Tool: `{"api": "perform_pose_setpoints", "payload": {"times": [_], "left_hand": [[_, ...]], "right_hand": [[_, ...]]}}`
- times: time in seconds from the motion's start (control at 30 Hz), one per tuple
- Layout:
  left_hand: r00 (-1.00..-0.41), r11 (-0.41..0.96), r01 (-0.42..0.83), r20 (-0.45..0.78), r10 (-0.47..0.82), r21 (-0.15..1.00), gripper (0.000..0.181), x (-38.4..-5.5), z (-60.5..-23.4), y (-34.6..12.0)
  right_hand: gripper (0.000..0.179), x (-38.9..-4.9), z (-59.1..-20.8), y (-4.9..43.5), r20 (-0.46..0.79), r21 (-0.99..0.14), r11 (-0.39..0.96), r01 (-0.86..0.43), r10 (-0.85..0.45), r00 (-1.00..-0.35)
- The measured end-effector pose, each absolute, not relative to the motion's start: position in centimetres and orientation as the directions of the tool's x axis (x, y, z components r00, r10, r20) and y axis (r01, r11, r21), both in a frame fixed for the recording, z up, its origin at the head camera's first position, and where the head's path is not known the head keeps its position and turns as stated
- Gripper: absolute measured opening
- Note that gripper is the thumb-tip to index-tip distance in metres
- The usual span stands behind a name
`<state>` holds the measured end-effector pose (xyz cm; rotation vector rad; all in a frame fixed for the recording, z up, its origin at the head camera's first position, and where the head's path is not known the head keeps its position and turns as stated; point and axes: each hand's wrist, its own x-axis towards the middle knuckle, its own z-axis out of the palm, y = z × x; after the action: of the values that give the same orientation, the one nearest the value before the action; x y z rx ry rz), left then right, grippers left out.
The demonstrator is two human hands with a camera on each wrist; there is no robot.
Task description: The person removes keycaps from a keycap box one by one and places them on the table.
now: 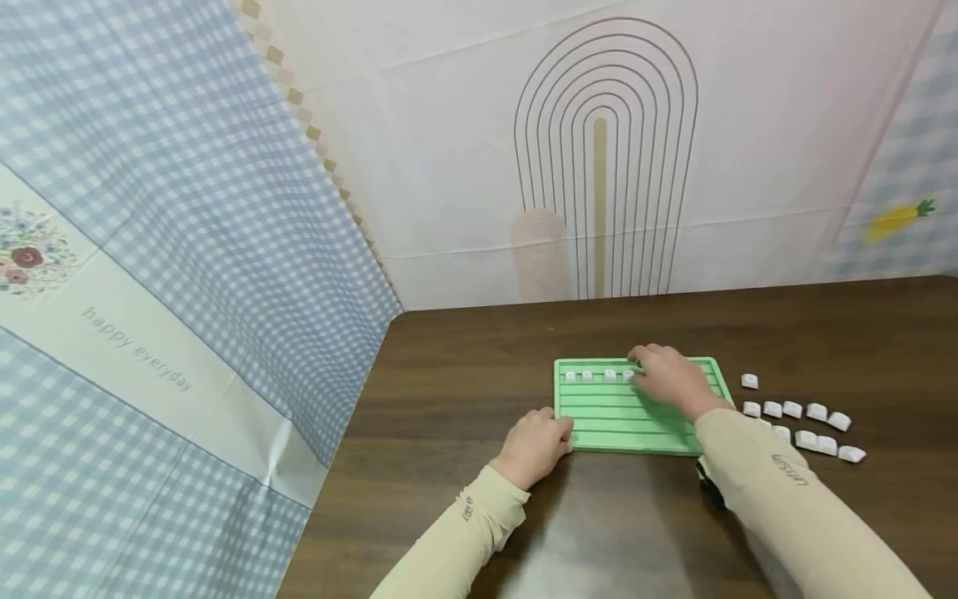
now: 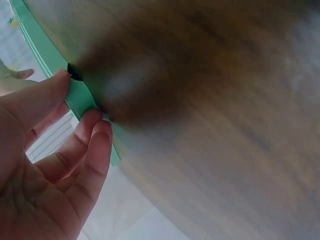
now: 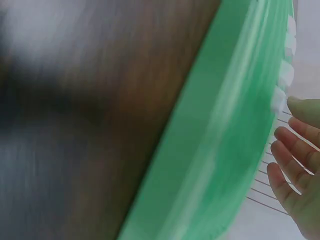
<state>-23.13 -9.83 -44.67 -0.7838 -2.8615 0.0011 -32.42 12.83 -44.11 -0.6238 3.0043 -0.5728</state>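
A green ridged tray [image 1: 629, 413] lies on the table, with several white keycaps [image 1: 587, 376] set along its back row. My left hand [image 1: 531, 445] grips the tray's front left corner; in the left wrist view the thumb and fingers pinch its green edge [image 2: 82, 100]. Over the back right part of the tray is my right hand [image 1: 669, 378], its thumb by the rightmost keycap [image 1: 628, 376] of that row. In the right wrist view the right hand's fingers [image 3: 287, 155] are spread and loosely bent, and the thumb is close to the end keycap [image 3: 278, 100].
Loose white keycaps [image 1: 793, 409] lie in rough rows on the brown table [image 1: 464, 358], right of the tray. One single keycap [image 1: 749, 381] sits behind them. A dark object [image 1: 709, 485] shows under the right wrist. Printed cloth [image 1: 449, 166] hangs behind the table.
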Motion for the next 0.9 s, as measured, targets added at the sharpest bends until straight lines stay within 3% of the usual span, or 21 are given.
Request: {"api": "perform_pose_setpoints", "payload": {"times": [0.37, 0.7, 0.9], "left_hand": [[-0.824, 0.848, 0.529, 0.224, 0.520, -0.025, 0.022, -23.4, -45.8, -9.7], [-0.850, 0.866, 0.498, 0.177, 0.497, -0.038, 0.019, -22.9, -45.0, -9.6], [-0.851, 0.865, 0.501, 0.163, 0.499, -0.033, 0.020, -23.0, -44.7, -9.7]], "right_hand": [[0.019, -31.9, -45.3, 11.9, 0.124, -0.296, 0.873, -0.388, -0.368, -0.922], [0.020, -31.8, -45.0, 12.4, 0.126, -0.298, 0.872, -0.389, -0.368, -0.921], [0.025, -31.9, -43.3, 15.8, 0.119, -0.317, 0.878, -0.358, -0.338, -0.934]]}}
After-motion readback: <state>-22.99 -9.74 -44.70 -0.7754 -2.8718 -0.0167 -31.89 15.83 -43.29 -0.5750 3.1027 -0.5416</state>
